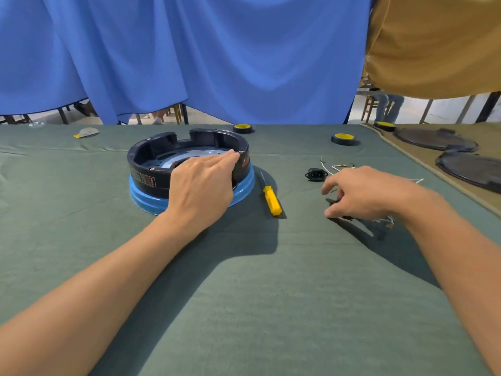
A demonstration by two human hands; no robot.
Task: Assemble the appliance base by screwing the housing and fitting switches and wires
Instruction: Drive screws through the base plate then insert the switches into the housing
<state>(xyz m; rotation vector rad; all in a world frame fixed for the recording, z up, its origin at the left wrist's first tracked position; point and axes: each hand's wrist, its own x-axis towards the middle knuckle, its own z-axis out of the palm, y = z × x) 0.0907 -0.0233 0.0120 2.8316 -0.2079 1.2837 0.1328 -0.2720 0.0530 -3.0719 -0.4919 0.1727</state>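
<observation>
The round black housing (151, 147) sits upside down on a blue ring (143, 198) left of centre on the green cloth. My left hand (202, 185) rests on its near right rim, fingers laid straight across the edge. My right hand (368, 195) hovers over a small dark part (332, 202) and thin white wires (385, 220) on the cloth, fingers curled down; whether they pinch anything is hidden. A black power socket (315, 174) lies just beyond that hand. A yellow-handled screwdriver (272, 199) lies between the housing and my right hand.
Two yellow-and-black tape rolls (243, 128) (343, 138) stand near the table's far edge, a third (385, 125) at far right. Two dark round covers (433, 139) (471, 169) lie on the brown mat at right. A blue curtain (189, 55) hangs behind.
</observation>
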